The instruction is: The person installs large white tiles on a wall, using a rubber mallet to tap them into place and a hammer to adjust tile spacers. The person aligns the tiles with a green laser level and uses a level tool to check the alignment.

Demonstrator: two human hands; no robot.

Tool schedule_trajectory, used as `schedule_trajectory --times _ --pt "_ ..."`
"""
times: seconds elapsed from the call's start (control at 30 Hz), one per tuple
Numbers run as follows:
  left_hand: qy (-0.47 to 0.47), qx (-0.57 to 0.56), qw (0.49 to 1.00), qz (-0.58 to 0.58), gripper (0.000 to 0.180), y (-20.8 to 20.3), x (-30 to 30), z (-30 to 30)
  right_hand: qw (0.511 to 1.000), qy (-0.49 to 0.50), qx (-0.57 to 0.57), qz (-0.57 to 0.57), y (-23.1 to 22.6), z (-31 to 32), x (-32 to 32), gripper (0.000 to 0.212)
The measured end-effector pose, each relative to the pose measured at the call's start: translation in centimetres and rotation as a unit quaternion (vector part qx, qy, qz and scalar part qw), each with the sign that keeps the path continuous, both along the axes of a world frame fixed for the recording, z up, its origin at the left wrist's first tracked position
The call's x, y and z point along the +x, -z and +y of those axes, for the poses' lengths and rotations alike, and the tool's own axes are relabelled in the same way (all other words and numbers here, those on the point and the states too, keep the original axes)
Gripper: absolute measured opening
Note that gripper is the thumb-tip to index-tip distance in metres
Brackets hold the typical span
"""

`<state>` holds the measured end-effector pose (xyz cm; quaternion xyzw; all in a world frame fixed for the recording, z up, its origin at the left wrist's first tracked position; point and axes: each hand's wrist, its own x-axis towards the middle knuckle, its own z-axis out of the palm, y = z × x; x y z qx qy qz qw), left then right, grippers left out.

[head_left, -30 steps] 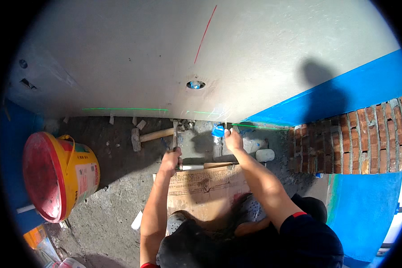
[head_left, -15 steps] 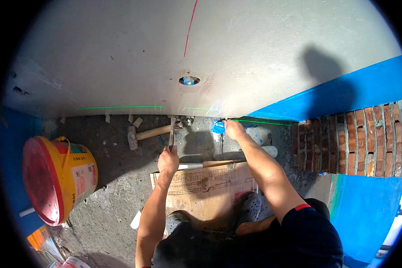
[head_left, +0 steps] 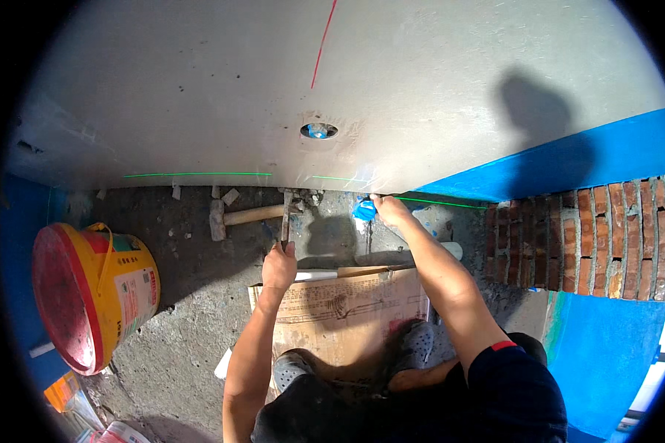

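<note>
My left hand [head_left: 279, 267] is closed around a narrow metal chisel [head_left: 286, 220], whose far end points to the foot of the grey wall [head_left: 222, 96]. A hammer [head_left: 250, 216] with a wooden handle lies on the floor just left of it, its handle end reaching the chisel. My right hand [head_left: 394, 212] is closed at the wall's base, beside a blue crumpled-looking piece [head_left: 363, 210]. Whatever its fingers pinch is hidden. Green laser lines [head_left: 199, 174] run along the bottom of the wall.
A yellow bucket with a red lid [head_left: 129, 288] lies tipped at the left. Flattened cardboard [head_left: 347, 310] is under my feet. A brick stack [head_left: 584, 236] stands at the right. In the wall is a round hole [head_left: 319, 131]. A white pipe piece [head_left: 448, 250] lies beside my right forearm.
The view has shifted slightly. Both hands keep nearly the same places, the left still on the chisel and the right still at the foot of the wall.
</note>
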<state>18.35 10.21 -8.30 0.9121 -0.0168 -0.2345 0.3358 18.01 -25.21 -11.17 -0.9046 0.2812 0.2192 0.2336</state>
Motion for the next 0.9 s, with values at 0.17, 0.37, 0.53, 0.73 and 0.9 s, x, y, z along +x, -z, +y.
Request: schedule_trajectory --times 0.17,0.37,0.53,0.73,0.9 --pt "0.026 -0.097 0.989 0.111 0.045 0.4 2.3 0.8 0.962 -0.218 -0.113 -0.117 2.4 -4.4 -1.8 0.057" --pt "0.006 -0.060 0.985 0.161 0.046 -2.1 3.2 2.1 0.995 -0.094 -0.031 -0.019 0.7 -0.4 -0.1 0.060" --pt "0.009 0.008 0.998 0.058 0.047 -0.9 1.7 1.2 0.996 -0.063 -0.048 -0.029 0.1 0.1 0.3 0.059" --pt "0.031 0.072 0.993 0.085 0.043 -3.8 2.3 -1.1 0.999 -0.021 -0.020 -0.026 -0.3 -0.3 -0.5 0.050" --pt "0.010 0.075 0.996 0.055 0.044 -2.2 2.3 -0.9 0.999 -0.015 -0.015 -0.046 -0.2 0.7 -0.4 0.049"
